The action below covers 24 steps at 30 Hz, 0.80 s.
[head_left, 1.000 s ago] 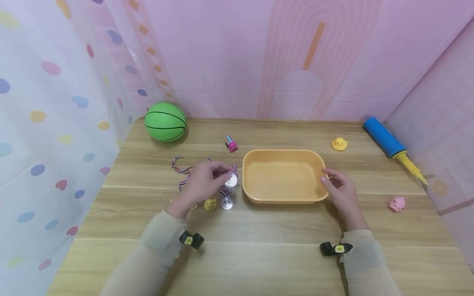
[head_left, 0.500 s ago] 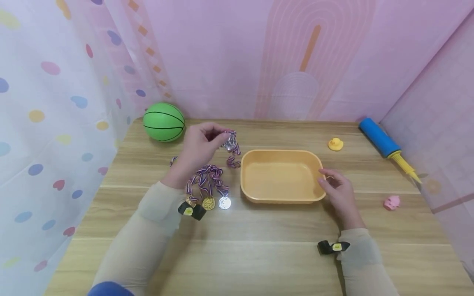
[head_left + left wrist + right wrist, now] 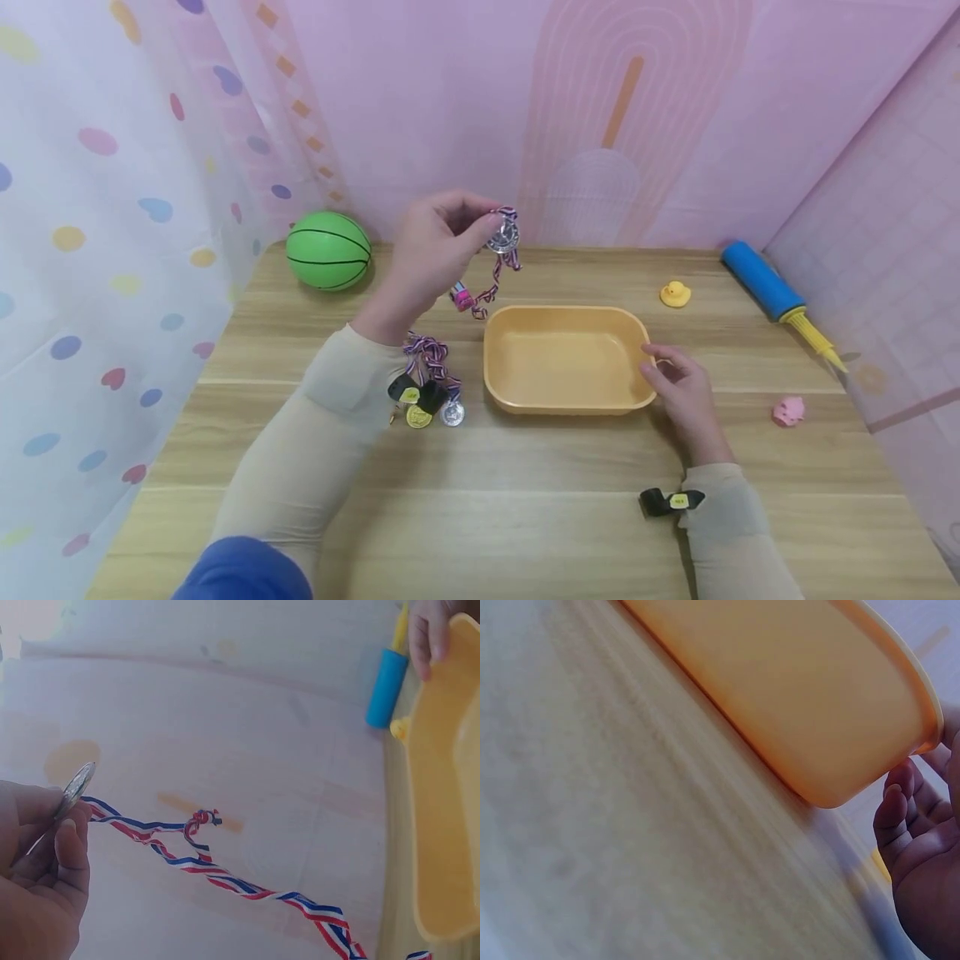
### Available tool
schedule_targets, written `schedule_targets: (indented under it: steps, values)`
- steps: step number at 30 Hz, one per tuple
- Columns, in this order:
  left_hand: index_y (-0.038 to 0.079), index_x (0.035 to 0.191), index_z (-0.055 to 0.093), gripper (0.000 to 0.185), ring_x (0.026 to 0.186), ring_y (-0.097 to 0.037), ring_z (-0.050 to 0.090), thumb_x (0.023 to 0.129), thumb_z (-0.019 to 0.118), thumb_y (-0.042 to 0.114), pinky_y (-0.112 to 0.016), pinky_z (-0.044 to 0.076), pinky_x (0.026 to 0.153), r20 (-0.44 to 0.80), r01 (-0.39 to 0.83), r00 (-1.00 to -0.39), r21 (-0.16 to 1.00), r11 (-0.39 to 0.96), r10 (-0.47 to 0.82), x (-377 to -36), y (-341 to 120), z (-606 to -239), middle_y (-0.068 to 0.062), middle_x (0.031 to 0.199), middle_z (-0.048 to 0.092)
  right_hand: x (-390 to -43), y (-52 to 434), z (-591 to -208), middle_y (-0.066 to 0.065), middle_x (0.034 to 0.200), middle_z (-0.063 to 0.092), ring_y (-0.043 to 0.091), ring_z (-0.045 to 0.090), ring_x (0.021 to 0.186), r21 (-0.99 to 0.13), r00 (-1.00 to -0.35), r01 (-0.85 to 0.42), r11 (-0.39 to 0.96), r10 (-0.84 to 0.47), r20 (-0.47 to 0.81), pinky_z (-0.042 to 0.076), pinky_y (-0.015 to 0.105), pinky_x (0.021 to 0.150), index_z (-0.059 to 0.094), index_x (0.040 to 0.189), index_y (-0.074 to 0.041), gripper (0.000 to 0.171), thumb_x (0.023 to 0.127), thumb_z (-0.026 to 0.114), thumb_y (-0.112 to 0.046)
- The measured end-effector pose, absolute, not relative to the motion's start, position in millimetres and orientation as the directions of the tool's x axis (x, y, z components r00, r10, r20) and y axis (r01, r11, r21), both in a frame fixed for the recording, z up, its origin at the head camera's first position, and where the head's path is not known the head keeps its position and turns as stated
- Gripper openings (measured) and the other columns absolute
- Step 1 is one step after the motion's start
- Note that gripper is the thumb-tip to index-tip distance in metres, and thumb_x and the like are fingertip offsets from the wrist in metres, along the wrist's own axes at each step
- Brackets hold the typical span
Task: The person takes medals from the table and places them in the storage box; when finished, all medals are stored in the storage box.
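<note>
Raised above the back of the table, my left hand (image 3: 433, 254) pinches a silver medal (image 3: 504, 237) between thumb and fingers. Its red, white and blue ribbon (image 3: 244, 888) hangs down twisted, with a knotted end in the left wrist view. My right hand (image 3: 684, 400) grips the right rim of an orange plastic basin (image 3: 566, 372), thumb over the edge and the other fingers outside. Nothing lies in the basin. Left of it, a gold medal (image 3: 418, 417) and another silver medal (image 3: 453, 413) lie beside tangled ribbons (image 3: 429, 354), partly hidden by my left wrist camera.
A pink toy car (image 3: 462, 297) sits behind the ribbons. The green ball (image 3: 328, 251) stands at the back left. Toward the right are a yellow rubber duck (image 3: 675, 293), a blue hand pump (image 3: 765, 282) and a pink toy pig (image 3: 788, 411). Curtains enclose the table's back and sides.
My left hand has lifted the silver medal off the table, up and to the right, its ribbon trailing below. My right hand has stayed at the basin's rim.
</note>
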<state>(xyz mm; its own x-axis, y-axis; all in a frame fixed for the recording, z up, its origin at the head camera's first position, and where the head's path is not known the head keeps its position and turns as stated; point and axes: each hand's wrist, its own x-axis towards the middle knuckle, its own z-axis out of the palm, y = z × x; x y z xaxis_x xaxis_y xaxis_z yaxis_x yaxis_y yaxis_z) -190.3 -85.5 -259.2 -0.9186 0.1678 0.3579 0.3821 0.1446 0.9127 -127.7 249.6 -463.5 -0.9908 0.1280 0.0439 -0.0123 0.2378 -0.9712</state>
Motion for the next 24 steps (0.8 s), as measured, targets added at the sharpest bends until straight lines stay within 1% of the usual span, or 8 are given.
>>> schedule_targets:
  steps: [4,8,12,16,20,24]
  values:
    - [-0.001,0.099,0.071,0.013,0.079,-0.022,0.063,0.089,0.067,0.006,-0.025,0.05,0.068,0.406,0.427,-0.892,0.901,0.079,0.197,-191,-70,-251,-0.009,0.094,0.072,-129,250,-463,-0.005,0.116,0.058,0.01,0.047,0.11,-0.972,-0.991,-0.019,0.234,0.125,0.049,0.037,0.013,0.092,0.059,0.122,0.003,0.041,0.091,0.068,-0.021]
    - [-0.004,0.097,0.07,0.011,0.076,-0.022,0.063,0.089,0.067,0.002,-0.025,0.051,0.066,0.442,0.457,-0.865,0.889,0.008,0.237,-191,-52,-252,-0.01,0.092,0.072,-130,250,-464,-0.008,0.114,0.058,0.01,0.048,0.108,-0.974,-0.99,-0.031,0.223,0.128,0.061,0.038,0.013,0.092,0.059,0.121,0.005,0.04,0.091,0.068,-0.02]
    - [-0.003,0.097,0.07,0.01,0.072,-0.019,0.062,0.088,0.067,0.001,-0.025,0.049,0.062,0.442,0.459,-0.852,0.889,-0.008,0.28,-191,-33,-261,-0.009,0.088,0.071,-130,252,-466,-0.01,0.111,0.058,0.01,0.049,0.105,-0.975,-0.989,-0.045,0.219,0.128,0.074,0.039,0.013,0.089,0.058,0.121,0.005,0.039,0.091,0.067,-0.019]
    - [-0.001,0.096,0.071,0.01,0.07,-0.016,0.061,0.088,0.068,0.003,-0.025,0.048,0.06,0.385,0.416,-0.872,0.908,0.042,0.303,-196,-14,-283,-0.007,0.085,0.071,-131,252,-468,-0.011,0.11,0.059,0.01,0.049,0.103,-0.975,-0.988,-0.051,0.218,0.131,0.081,0.04,0.014,0.087,0.059,0.12,0.005,0.039,0.091,0.068,-0.018]
    - [0.004,0.095,0.072,0.009,0.069,-0.014,0.06,0.088,0.07,0.008,-0.023,0.049,0.06,0.319,0.374,-0.901,0.915,0.152,0.295,-201,3,-313,-0.003,0.083,0.07,-130,251,-469,-0.011,0.111,0.059,0.01,0.049,0.103,-0.976,-0.989,-0.039,0.213,0.132,0.069,0.04,0.015,0.086,0.059,0.121,0.005,0.039,0.091,0.068,-0.018]
    - [0.007,0.093,0.073,0.007,0.065,-0.01,0.059,0.086,0.072,0.011,-0.021,0.049,0.056,0.253,0.326,-0.923,0.915,0.238,0.29,-203,18,-346,0.001,0.082,0.07,-130,250,-467,-0.01,0.113,0.058,0.011,0.049,0.103,-0.976,-0.991,-0.018,0.217,0.123,0.046,0.041,0.015,0.085,0.058,0.123,0.003,0.04,0.091,0.067,-0.02]
